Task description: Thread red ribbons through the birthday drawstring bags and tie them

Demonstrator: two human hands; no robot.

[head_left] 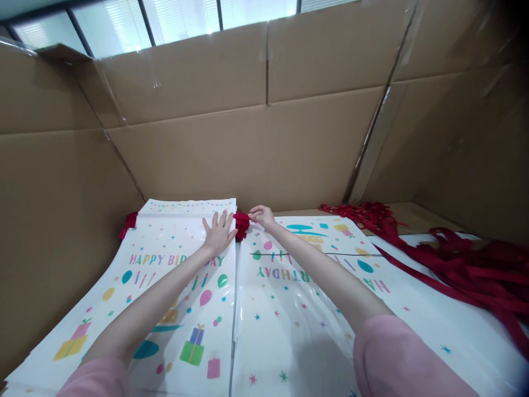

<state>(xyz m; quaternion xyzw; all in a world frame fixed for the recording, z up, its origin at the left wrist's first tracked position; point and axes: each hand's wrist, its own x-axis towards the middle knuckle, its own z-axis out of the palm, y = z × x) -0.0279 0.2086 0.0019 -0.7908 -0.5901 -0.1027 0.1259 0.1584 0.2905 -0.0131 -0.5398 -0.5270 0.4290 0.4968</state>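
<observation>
At the far left, a brown cardboard wall (53, 209) rises beside the work, and window panes (119, 25) show above the cardboard at the back. A small bunch of red ribbon (129, 224) sticks out at the left edge of the left stack (165, 298), which is made of white pieces printed with HAPPY BIRTHDAY, balloons, candles and presents. The lettering reads upright here. The left hand (219, 236) lies palm down near the top right corner of this stack, open, with its fingers spread over the white surface.

Just right of those fingers, gathered red strips (242, 225) hang out from the stack's right edge. The right hand (262, 216) is closed, its fingertips pinching the right end of these strips. Under the right forearm lies the right stack (289, 331), glossy and white, its lettering upside down and a thin dark line (314, 255) running across it. Farther right, a loose heap of long red ribbons (463, 270) spreads over white pieces and cardboard.
</observation>
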